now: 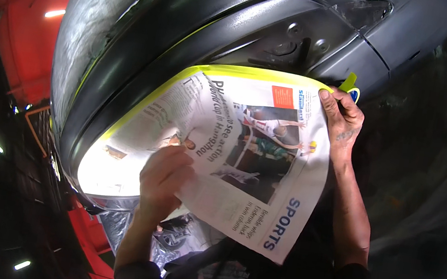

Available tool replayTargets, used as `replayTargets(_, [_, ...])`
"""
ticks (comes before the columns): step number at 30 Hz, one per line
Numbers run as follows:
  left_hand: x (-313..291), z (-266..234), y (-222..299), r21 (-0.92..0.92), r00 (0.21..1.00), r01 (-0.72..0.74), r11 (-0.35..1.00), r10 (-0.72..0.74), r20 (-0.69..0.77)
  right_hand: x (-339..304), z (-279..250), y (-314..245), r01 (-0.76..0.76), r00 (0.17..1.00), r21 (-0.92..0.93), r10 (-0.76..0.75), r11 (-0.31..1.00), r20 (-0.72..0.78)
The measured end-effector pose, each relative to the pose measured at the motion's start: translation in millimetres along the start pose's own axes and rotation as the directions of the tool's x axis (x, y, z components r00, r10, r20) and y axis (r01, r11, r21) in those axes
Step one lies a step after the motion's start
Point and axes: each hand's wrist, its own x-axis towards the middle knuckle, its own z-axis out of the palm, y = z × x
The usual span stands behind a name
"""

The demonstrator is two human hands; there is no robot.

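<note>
A newspaper sheet [211,179] hangs from a dark grey car body panel [182,32], its curved upper edge lined with yellow masking tape [246,72]. At the sheet's upper right corner my right hand [345,121] is closed, thumb on the taped edge. A roll of yellow tape [354,94] shows just behind its fingers, with a short yellow end sticking up. My left hand [163,182] is against the lower left part of the newspaper, smeared by motion. Its fingers look bent, but whether they grip the paper I cannot tell.
Clear plastic sheeting [97,29] covers the car part at the upper left. Above the newspaper is a recess with round holes [293,39] in the body. A red surface [38,8] stands at the far left. More crinkled plastic [177,238] shows below my left hand.
</note>
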Motion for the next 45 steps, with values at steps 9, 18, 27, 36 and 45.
replayTargets(9, [3,-27,0,0.18,0.998,-0.025,0.983,0.014,0.062,-31,15,17,0.036,0.999,-0.059,-0.037,0.998,-0.022])
replayTargets(18, [40,-69,15,-0.045,0.776,0.039,0.998,-0.002,0.631,-35,22,27,0.237,0.963,-0.286,-0.264,0.928,-0.059])
replayTargets(27, [120,-9,35,0.11,0.947,-0.303,0.947,0.286,0.144,-40,23,33,0.294,0.952,-0.215,-0.305,0.931,-0.016])
replayTargets(36, [89,-5,20,0.052,0.832,-0.344,0.937,0.279,0.481,-39,18,29,0.314,0.944,-0.349,-0.329,0.883,0.016])
replayTargets(45, [95,-15,22,0.002,0.993,-0.08,0.997,0.08,0.089,-44,19,35,0.306,0.95,-0.285,-0.309,0.908,0.035])
